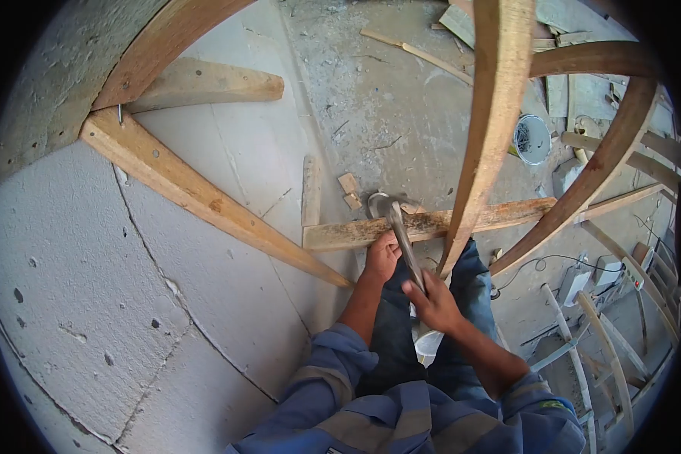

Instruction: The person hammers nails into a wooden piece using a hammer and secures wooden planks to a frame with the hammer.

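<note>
My right hand [435,304] is wrapped round the handle of a hammer [404,240]. The hammer's head, slightly blurred, is over a worn wooden plank [346,235] that lies across in front of me. At the plank's near edge is my left hand [384,256], its fingers curled together; whatever they may pinch is hidden. An upright wooden beam [494,113] rises just right of the hammer and crosses in front of the plank.
A rough block wall [76,265] is close on my left, with a slanting timber [204,208] against it. A bucket of nails [533,141] stands on the floor to the right. Curved timbers [609,155] and a ladder-like wooden frame [609,363] fill the right side.
</note>
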A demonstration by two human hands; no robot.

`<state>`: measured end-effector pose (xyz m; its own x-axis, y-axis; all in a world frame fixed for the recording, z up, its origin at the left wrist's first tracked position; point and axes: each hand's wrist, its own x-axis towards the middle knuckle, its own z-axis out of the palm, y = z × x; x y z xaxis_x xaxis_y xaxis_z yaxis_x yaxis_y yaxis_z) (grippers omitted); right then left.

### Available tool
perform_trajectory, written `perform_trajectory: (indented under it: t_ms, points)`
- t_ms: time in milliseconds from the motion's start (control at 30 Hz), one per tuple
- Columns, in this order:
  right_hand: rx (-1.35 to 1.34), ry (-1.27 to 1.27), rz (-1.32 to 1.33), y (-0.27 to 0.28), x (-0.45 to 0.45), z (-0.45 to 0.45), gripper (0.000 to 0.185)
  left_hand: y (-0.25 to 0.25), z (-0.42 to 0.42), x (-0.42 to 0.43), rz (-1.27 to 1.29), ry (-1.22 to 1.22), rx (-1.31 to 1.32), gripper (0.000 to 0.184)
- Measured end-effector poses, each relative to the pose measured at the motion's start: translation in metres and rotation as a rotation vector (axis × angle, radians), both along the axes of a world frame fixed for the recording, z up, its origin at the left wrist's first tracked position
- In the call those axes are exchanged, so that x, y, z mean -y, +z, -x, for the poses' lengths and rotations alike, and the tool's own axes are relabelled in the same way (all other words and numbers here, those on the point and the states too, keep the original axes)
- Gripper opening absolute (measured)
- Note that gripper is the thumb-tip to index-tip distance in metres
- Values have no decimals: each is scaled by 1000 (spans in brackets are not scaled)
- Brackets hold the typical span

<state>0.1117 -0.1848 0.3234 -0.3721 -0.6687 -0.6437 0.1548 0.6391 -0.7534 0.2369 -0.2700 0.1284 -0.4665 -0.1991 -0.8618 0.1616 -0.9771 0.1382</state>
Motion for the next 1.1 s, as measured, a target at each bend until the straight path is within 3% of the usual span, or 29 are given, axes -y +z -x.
perform_trajectory:
  t_ms: [133, 200, 233, 333, 400, 467, 500, 600, 733, 767, 833, 867, 933, 967, 1033, 1100]
  points:
    - [-206, -9, -50, 51, -86, 19, 27, 20, 10, 10, -10, -66, 79, 43]
    - [-305, -201, -127, 52, -136, 17, 28, 26, 14, 15, 20, -119, 41, 51]
    - [-716, -130, -34, 29, -178, 7, 31, 29, 17, 16, 11, -110, 48, 54]
    - [-533, -181, -469, 20, -200, 52, 35, 37, 17, 16, 11, -105, 72, 57]
    - [-514, -179, -531, 22, -170, 104, 38, 33, 24, 19, 28, -105, 74, 59]
    - [-403, -142, -709, -3, -140, 146, 38, 31, 19, 18, 30, -125, 106, 61]
    - [-516, -86, -689, -24, -125, 161, 36, 35, 21, 20, 15, -134, 100, 60]
    - [-765, 119, -388, -134, -110, 203, 36, 38, 25, 20, 41, -161, 99, 66]
    - [-262, 332, -458, -199, -47, 248, 41, 36, 18, 19, 4, -67, 34, 55]
    - [-148, 460, -386, -256, -68, 258, 42, 30, 14, 18, -1, -44, 63, 53]
    - [-18, 712, -445, -274, -47, 257, 43, 14, 6, 12, -34, -23, 93, 50]
    - [-12, 826, -576, -231, -28, 253, 44, 13, 6, 12, -29, -8, 81, 46]
    - [-78, 1002, -318, -237, -45, 252, 44, 16, 8, 12, -38, 4, 39, 38]
    - [-92, 1040, -243, -233, -49, 252, 45, 19, 8, 13, -44, -15, 29, 47]
    - [-54, 991, -310, -225, -52, 248, 40, 16, 1, 9, 24, -53, -42, 47]
    - [26, 790, -496, -221, -57, 241, 36, 10, -15, 9, 74, -111, -184, 49]
